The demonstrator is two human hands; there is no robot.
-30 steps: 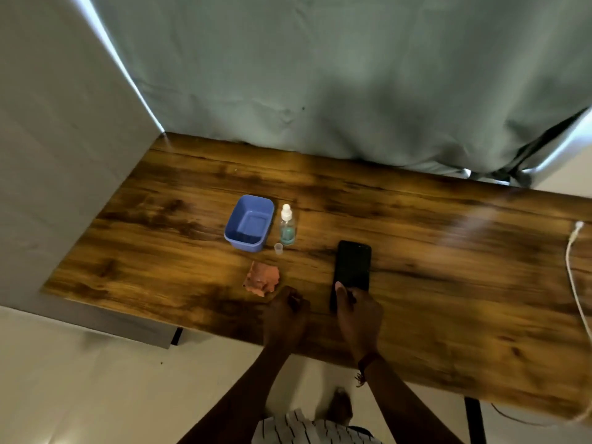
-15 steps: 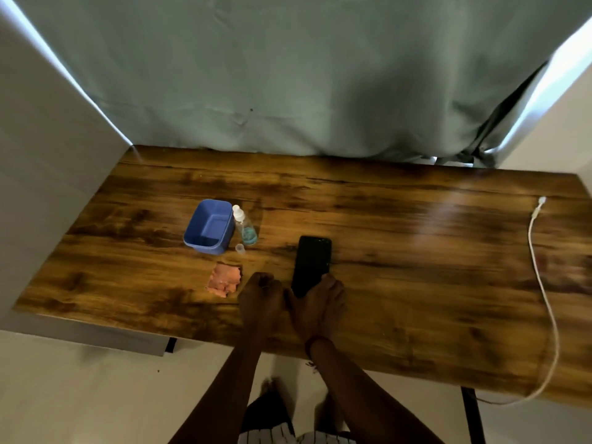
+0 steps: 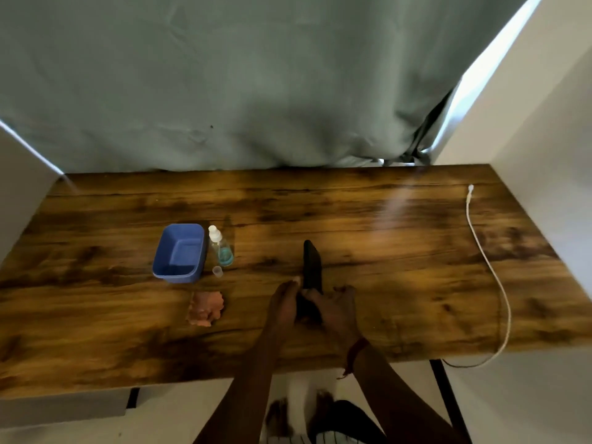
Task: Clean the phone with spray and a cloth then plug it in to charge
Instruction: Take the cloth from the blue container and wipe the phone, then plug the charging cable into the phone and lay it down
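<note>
The black phone point(image 3: 312, 264) is tipped up on its edge above the wooden table point(image 3: 384, 251), its lower end held between both hands. My left hand point(image 3: 283, 302) grips it from the left and my right hand point(image 3: 336, 309) from the right. A small clear spray bottle point(image 3: 221, 246) with blue liquid stands to the left, its tiny cap point(image 3: 217, 271) lying in front of it. A crumpled orange cloth point(image 3: 205, 307) lies left of my hands. The white charging cable point(image 3: 490, 270) runs along the table's right side, its plug point(image 3: 470, 188) at the far end.
A blue plastic tub point(image 3: 179, 253) stands beside the bottle. A grey-green curtain point(image 3: 256, 91) hangs behind the table, with white walls on both sides. The cable drops over the front right edge near a black table leg point(image 3: 448, 398).
The phone lay flat with my hands at its near end; both hands have now gripped it and lifted it up onto its edge. The camera view has shifted to the right.
</note>
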